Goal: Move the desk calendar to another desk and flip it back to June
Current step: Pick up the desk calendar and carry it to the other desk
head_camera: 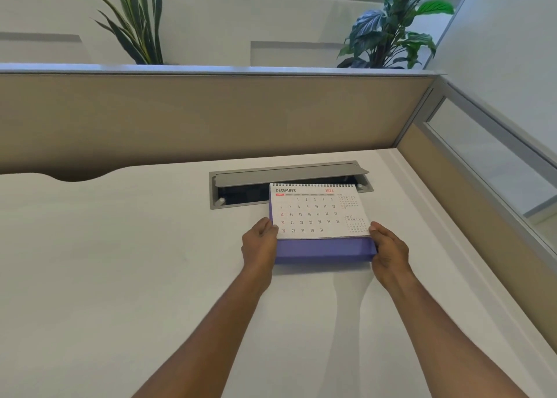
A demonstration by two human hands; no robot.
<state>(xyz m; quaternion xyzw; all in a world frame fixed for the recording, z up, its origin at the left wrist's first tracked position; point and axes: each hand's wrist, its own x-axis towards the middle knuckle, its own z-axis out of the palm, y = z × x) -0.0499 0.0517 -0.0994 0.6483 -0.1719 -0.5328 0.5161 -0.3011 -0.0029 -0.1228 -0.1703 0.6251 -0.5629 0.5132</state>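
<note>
While the white desk (126, 262) spreads wide below and to both sides of the grip, the beige partition (211, 114) rises well beyond it. Just past the grip, a grey cable hatch (289, 174) stands half open in the desktop. The desk calendar (319, 216) sits between the two hands on its purple base, showing December, its spiral top edge in front of the hatch opening. The left hand (259, 244) clasps the calendar's left side and the right hand (388, 250) clasps its right side, fingers wrapped round the base ends. Whether the base rests on the desk or hangs just above it cannot be told. The risks look twofold: a push away from the grip could tip the calendar into the hatch, and squeezing the folded card base could collapse it or let loose pages flop over.
</note>
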